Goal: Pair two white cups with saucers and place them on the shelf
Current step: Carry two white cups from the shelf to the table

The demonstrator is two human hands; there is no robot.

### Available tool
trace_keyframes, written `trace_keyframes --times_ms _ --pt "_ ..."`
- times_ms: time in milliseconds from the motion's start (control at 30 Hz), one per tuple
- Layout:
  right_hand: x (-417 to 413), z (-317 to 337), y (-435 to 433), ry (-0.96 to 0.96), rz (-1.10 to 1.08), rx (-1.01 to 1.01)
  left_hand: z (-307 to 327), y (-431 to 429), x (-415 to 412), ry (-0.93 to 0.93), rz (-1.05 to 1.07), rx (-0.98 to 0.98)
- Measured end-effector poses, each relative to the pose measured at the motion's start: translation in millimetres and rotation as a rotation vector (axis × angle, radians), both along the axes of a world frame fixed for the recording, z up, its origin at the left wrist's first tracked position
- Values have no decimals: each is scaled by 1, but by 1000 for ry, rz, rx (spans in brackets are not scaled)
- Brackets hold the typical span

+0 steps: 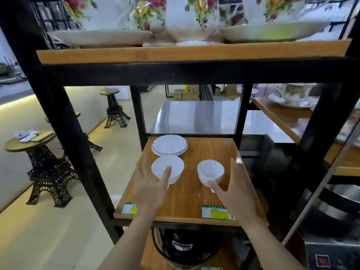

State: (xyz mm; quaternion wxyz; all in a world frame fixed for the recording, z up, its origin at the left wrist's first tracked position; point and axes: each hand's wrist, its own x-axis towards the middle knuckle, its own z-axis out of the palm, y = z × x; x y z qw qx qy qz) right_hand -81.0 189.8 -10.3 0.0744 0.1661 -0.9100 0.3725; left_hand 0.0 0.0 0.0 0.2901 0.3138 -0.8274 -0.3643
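Reaching onto the shelf [194, 199], both hands come in spread and clamp nothing. Landmark: the saucers [169, 144], which look like a stack of two at the shelf's back left, though blur hides the count. Left cup [167, 168] stands just in front of that stack; the left hand [151, 189] lies partly over its near side, thumb at its rim. Right cup [210, 171] stands apart, front-right of the stack, between the right hand [234, 190]'s thumb and fingers, ready for lifting.
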Motion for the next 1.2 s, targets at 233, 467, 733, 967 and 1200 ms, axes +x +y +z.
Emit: trace_keyframes --times_ms 233,467,733,967,1200 --pt "-5 -10 -6 -164 -19 48 -22 0 -7 -92 82 341" --pt "1 5 -13 -738 48 -368 -3 4 -10 -66 33 821" --pt "5 15 -20 -1049 -87 -728 9 10 -8 -9 15 1020" --pt "4 23 -10 -908 -74 -628 10 12 -5 195 79 1025" --pt "43 19 -4 -736 -172 -667 14 20 31 267 56 947"
